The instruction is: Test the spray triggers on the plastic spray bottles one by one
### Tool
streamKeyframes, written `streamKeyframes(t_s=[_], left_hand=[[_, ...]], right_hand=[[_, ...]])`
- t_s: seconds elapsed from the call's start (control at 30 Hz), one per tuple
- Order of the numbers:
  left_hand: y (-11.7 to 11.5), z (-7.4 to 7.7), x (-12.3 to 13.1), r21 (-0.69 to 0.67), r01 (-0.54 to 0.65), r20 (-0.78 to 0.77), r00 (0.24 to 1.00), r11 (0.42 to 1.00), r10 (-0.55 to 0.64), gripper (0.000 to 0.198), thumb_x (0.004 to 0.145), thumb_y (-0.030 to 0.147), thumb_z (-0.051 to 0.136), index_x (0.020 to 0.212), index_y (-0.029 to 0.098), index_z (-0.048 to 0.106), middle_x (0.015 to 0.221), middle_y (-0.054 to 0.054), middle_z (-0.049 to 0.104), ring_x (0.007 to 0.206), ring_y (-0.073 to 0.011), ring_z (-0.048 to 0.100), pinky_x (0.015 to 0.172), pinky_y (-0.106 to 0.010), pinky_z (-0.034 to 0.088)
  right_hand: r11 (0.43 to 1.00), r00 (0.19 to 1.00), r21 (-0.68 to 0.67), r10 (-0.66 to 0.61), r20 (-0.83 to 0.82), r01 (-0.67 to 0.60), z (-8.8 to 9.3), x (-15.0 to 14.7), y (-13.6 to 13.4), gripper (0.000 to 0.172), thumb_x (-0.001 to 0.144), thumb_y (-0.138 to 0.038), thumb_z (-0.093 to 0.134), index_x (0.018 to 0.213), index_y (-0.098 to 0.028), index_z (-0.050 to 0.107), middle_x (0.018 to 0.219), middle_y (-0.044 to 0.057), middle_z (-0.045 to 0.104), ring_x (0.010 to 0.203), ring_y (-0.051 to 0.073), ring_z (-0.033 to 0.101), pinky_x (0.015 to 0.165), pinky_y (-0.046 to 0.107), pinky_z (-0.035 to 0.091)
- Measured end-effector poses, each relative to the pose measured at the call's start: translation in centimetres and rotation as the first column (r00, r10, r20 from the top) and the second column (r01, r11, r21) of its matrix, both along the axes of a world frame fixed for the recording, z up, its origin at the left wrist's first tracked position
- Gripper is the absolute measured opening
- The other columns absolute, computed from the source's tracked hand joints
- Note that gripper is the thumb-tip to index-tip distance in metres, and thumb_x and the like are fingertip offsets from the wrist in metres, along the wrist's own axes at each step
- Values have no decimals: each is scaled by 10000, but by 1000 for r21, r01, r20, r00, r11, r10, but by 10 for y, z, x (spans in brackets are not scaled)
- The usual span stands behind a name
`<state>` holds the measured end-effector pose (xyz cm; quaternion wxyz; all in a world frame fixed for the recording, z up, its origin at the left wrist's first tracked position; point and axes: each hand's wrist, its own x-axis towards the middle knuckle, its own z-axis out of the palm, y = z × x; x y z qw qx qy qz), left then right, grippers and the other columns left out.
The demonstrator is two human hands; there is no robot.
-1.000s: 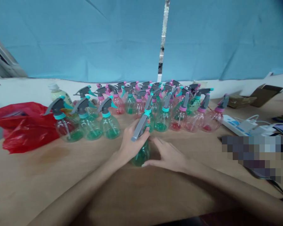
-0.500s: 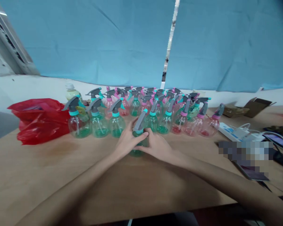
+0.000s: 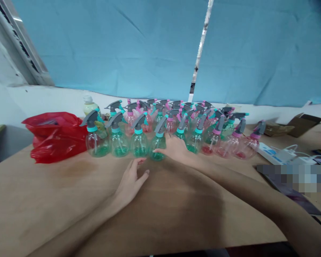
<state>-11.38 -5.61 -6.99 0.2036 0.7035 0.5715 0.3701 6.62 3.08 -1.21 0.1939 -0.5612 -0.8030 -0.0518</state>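
Observation:
A green-tinted spray bottle (image 3: 157, 144) with a grey trigger head and turquoise collar stands upright in the front row. My right hand (image 3: 176, 148) is wrapped around its right side, thumb across the front and fingers behind. My left hand (image 3: 132, 180) is off the bottle, low over the table in front of the row, fingers apart and holding nothing. To the left stands another green spray bottle (image 3: 139, 142); to the right, partly behind my right hand, is a further green spray bottle (image 3: 194, 141). Pink spray bottles (image 3: 210, 141) continue the row rightward.
Several more spray bottles crowd behind the front row. A red plastic bag (image 3: 56, 139) lies at the left, near a pale capped bottle (image 3: 89, 106). At the right are an open cardboard box (image 3: 303, 125), a white power strip (image 3: 270, 152) with cables, and a dark flat device (image 3: 291, 196).
The spray bottle, held in both hands before, has moved back into the front row. My left hand has let go and drawn back toward me, opening; my right hand stays on the bottle.

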Motion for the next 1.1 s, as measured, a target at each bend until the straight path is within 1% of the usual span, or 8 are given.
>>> streamKeyframes(t_s=[0.3, 0.5, 0.63, 0.73, 0.8, 0.87, 0.97, 1.1], left_hand=[[5, 2, 14, -45, 37, -55, 998, 998, -39, 256, 835, 267, 467, 1086, 220, 480, 1148, -85, 577, 1032, -261, 579, 863, -442, 461], [16, -5, 21, -50, 85, -25, 996, 995, -87, 235, 832, 251, 467, 1063, 214, 490, 1119, -78, 575, 1001, -233, 592, 861, -416, 475], [24, -4, 25, -32, 97, 12, 995, 995, -97, 222, 828, 249, 474, 1044, 206, 496, 1118, -82, 574, 1006, -223, 587, 880, -409, 464], [29, -1, 28, -38, 103, 22, 995, 994, -102, 219, 825, 248, 475, 1038, 206, 503, 1078, -74, 599, 950, -210, 605, 833, -384, 477], [33, 2, 31, -45, 125, 28, 992, 991, -124, 219, 828, 264, 476, 1036, 210, 522, 984, -51, 628, 877, -192, 617, 793, -352, 483], [38, 6, 37, -55, 161, 35, 987, 985, -159, 229, 841, 299, 465, 1041, 220, 544, 863, -20, 639, 768, -170, 622, 735, -318, 487], [49, 9, 47, -73, 218, 46, 975, 973, -215, 269, 861, 346, 438, 1070, 232, 562, 737, 10, 625, 619, -143, 607, 646, -281, 481], [63, 8, 61, -83, 244, 61, 969, 966, -240, 310, 863, 362, 430, 1123, 234, 542, 731, 7, 630, 574, -133, 603, 562, -249, 462]], right_hand=[[996, 997, -68, -55, 60, 59, 8, -4, 14, 681, 753, -620, 534, 1144, -66, 469, 899, 206, 671, 836, 338, 645, 647, 404, 482], [992, 995, -96, -74, 62, 79, 10, -8, 19, 672, 764, -615, 528, 1142, -62, 474, 912, 210, 674, 849, 338, 646, 653, 400, 481], [994, 998, -90, -61, 18, 63, 9, -4, 12, 670, 773, -579, 549, 1197, -70, 451, 966, 202, 668, 876, 332, 645, 675, 399, 483], [999, 998, -44, -13, -58, 11, 6, 10, 0, 646, 778, -545, 567, 1238, -110, 438, 1038, 168, 658, 900, 323, 640, 688, 402, 484], [999, 990, 4, 39, -135, -39, 4, 26, -8, 547, 811, -521, 538, 1223, -167, 473, 1083, 117, 656, 907, 291, 641, 701, 386, 484], [997, 976, 39, 70, -209, -63, 2, 44, -13, 390, 841, -485, 510, 1118, -213, 555, 1057, 52, 675, 856, 242, 651, 712, 360, 479], [997, 958, 73, 32, -284, -11, 0, 72, -16, 280, 857, -448, 499, 966, -224, 627, 972, 16, 700, 797, 209, 651, 701, 334, 470], [995, 939, 55, -56, -340, 79, 0, 98, -9, 288, 841, -450, 518, 946, -208, 633, 963, 29, 700, 790, 217, 649, 696, 343, 471]])
